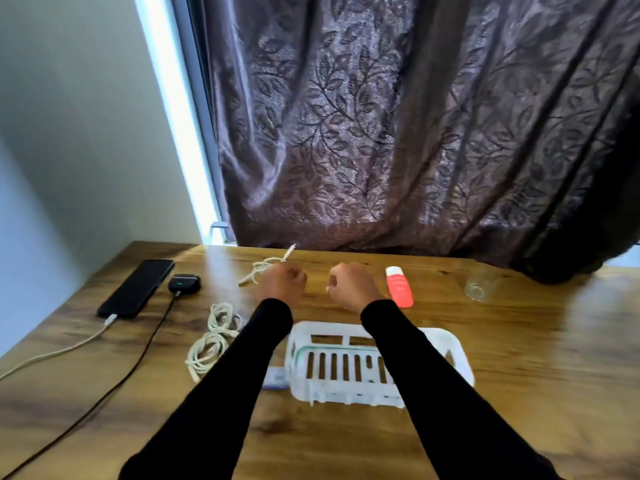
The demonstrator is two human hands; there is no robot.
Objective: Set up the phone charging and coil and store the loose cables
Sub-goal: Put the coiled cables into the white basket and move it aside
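Note:
A black phone (pixel 136 288) lies at the table's left with a white cable (pixel 52 353) plugged into its near end. Beside it sits a black earbuds case (pixel 184 283) showing a green light, with a black cable (pixel 138 362) attached. Two coiled white cables (pixel 213 337) lie left of the white slotted basket (pixel 460 355). A loose white cable (pixel 263 266) lies near the back edge. My left hand (pixel 282 283) is a closed fist just in front of that cable, with no grip showing. My right hand (pixel 351 285) is also a fist and holds nothing that I can see.
A red and white tube-like thing (pixel 400 286) lies right of my right hand. A clear glass (pixel 479 282) stands further right. A dark patterned curtain (pixel 398 133) hangs behind the wooden table (pixel 554 375). A small purple and white item (pixel 275 379) peeks out left of the basket.

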